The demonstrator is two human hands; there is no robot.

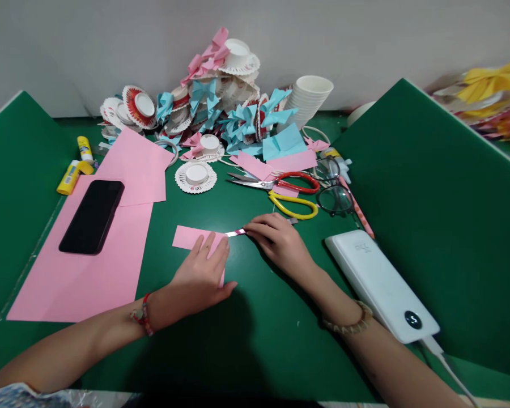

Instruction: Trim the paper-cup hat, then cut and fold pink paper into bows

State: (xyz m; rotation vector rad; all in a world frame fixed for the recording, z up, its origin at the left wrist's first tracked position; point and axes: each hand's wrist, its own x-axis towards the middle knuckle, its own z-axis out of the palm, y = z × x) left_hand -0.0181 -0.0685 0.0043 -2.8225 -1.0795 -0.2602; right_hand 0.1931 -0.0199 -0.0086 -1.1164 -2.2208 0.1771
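Observation:
My left hand (202, 271) lies flat with its fingers spread on a small piece of pink paper (184, 236), pressing it to the green table. The paper looks folded or cut into a corner shape, partly hidden under the fingers. A slim craft knife (237, 233) is pinched in the fingertips of my right hand (280, 241). Its pale blade end points left and meets the paper's right edge beside my left fingertips. Scissors (261, 183) with one red and one yellow handle lie just beyond my right hand.
A black phone (92, 217) rests on large pink sheets (110, 277) at left, near glue sticks (70, 177). Small paper hats (195, 175) with bows pile up behind, beside stacked paper cups (310, 96). Glasses (335, 198) and a white power bank (380, 283) lie right, between green dividers (442, 226).

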